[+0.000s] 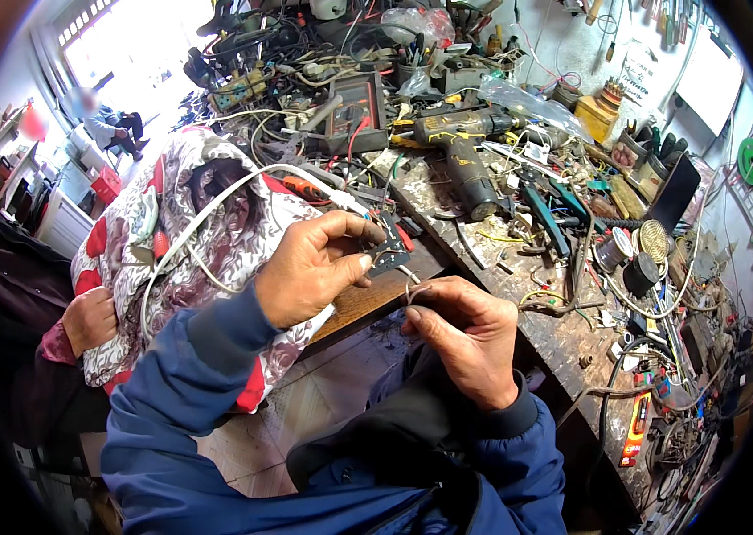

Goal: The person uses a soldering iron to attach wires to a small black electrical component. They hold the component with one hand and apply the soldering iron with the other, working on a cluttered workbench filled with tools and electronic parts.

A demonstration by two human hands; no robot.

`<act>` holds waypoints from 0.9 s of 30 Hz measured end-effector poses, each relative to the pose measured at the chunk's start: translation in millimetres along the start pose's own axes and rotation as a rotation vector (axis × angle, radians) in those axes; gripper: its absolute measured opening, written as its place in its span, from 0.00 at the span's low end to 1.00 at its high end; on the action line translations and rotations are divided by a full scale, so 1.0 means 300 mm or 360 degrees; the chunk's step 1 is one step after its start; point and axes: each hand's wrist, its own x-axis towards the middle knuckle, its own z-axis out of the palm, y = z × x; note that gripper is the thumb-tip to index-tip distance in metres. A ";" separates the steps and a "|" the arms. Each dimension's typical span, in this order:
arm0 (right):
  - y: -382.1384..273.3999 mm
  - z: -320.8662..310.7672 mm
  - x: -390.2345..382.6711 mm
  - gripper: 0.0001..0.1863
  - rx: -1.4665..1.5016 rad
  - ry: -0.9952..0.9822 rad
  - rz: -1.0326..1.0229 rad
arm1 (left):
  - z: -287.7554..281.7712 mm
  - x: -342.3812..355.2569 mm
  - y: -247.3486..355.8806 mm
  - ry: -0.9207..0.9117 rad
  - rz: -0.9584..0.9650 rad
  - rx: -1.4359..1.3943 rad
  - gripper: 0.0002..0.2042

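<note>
My left hand (pixel 323 267) pinches a small dark circuit board (pixel 392 241) with pale cable attached, held over the wooden edge (pixel 359 303) of the bench. Just right of it and lower, my right hand (pixel 466 334) has its thumb and forefinger closed on a thin pale wire (pixel 412 290). A thick white cable (pixel 225 192) loops from near the board across a bundled patterned fabric (pixel 105 259) in white, grey and red at the left. A red-and-black tool (pixel 303 187) lies behind my left hand.
Another person's hand (pixel 87 321) grips the fabric at the left; a seated person (pixel 114 129) is farther back. A drill (pixel 461 156), pliers (pixel 546 218), solder spools (pixel 613 250), a dark meter case (pixel 354 111) and tangled wires crowd the worn bench (pixel 528 330).
</note>
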 end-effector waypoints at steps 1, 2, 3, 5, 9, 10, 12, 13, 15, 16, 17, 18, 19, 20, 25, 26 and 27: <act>0.003 0.008 0.011 0.09 0.0019 -0.0024 0.0055 | -0.009 -0.002 -0.020 0.0017 0.0014 0.0007 0.15; 0.002 0.010 0.023 0.09 0.0007 -0.0048 0.0111 | -0.015 0.022 -0.041 0.0027 0.0038 0.0065 0.15; 0.000 0.012 0.035 0.09 -0.0005 -0.0070 0.0167 | -0.017 0.042 -0.052 0.0010 0.0043 0.0051 0.16; -0.025 0.001 0.067 0.08 -0.0105 -0.0099 0.0275 | 0.001 0.094 -0.063 0.0024 0.0214 -0.0116 0.16; -0.083 -0.023 0.180 0.13 -0.0317 -0.0218 0.0244 | -0.022 0.173 -0.088 -0.0014 0.0086 -0.0146 0.21; -0.087 -0.033 0.210 0.14 -0.0310 -0.0254 0.0270 | -0.028 0.176 -0.093 0.0007 0.0140 -0.0159 0.21; -0.102 -0.065 0.245 0.16 -0.0194 -0.0301 0.0426 | -0.027 0.193 -0.110 0.0037 0.0320 -0.0151 0.22; -0.094 -0.078 0.248 0.15 -0.0134 -0.0277 0.0496 | -0.024 0.191 -0.116 0.0046 0.0335 -0.0155 0.22; -0.029 -0.123 0.253 0.12 -0.0069 -0.0203 0.0460 | -0.020 0.191 -0.097 0.0035 0.0367 -0.0114 0.21; -0.002 -0.140 0.254 0.10 0.0038 -0.0136 0.0491 | -0.006 0.194 -0.101 0.0087 0.0420 -0.0181 0.15; 0.023 -0.145 0.254 0.11 0.0194 -0.0094 0.0519 | -0.013 0.191 -0.107 0.0080 0.0429 -0.0119 0.16; 0.036 -0.145 0.253 0.08 0.0192 -0.0113 0.0443 | -0.016 0.186 -0.107 0.0065 0.0361 -0.0131 0.16; 0.044 -0.138 0.254 0.06 0.0188 -0.0130 0.0366 | -0.013 0.183 -0.102 0.0050 0.0294 -0.0142 0.16; 0.061 -0.130 0.254 0.06 0.0238 -0.0074 0.0380 | -0.012 0.175 -0.098 0.0036 0.0280 -0.0133 0.17; 0.079 -0.087 0.241 0.08 0.0297 0.0127 0.0547 | -0.002 0.168 -0.114 -0.0019 0.0357 -0.0094 0.18; 0.088 -0.080 0.235 0.08 0.0303 0.0100 0.0525 | -0.008 0.167 -0.108 -0.0089 0.0276 -0.0070 0.22; 0.088 -0.068 0.228 0.08 0.0308 0.0086 0.0542 | -0.007 0.164 -0.107 -0.0094 0.0271 -0.0095 0.22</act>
